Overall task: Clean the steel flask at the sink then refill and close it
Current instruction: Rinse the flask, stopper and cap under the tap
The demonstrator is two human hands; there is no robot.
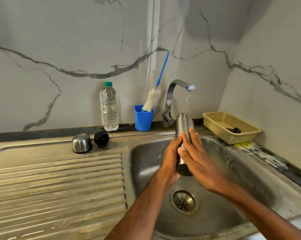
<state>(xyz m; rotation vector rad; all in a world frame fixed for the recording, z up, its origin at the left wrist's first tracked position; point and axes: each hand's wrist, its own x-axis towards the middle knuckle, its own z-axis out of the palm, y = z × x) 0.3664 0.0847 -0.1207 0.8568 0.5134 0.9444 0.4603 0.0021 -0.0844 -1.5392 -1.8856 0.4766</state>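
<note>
White marble wall (59,40) with grey veins, folding into a corner at the right. Below it, a dark desk (42,133) carrying a steel sink: ribbed drainboard (56,184) on the left, wet basin (142,156) on the right. Two bare forearms reaching in over the basin. Left hand (171,153) gripping the flask (183,125) from the left, fingers curled round its lower body. Right hand (196,158) laid flat against the flask's right side, fingers straight and released. Flask held nearly upright above the basin, top directly under the tap (170,94), a thin stream (187,103) landing on it. Clear bottle (109,108) with a green top, upright on the desk against the wall. Beige basket (213,121) on the desk at the right, a dark item inside, too small to tell. Between bottle and tap, a blue cup (143,120) holding a brush (151,101), bristles down, blue handle leaning toward the wall. At the drainboard's back edge, a steel lid (81,142), mouth down, with a black stopper (101,138) just beside it. Drain (184,202) at the basin's bottom.
</note>
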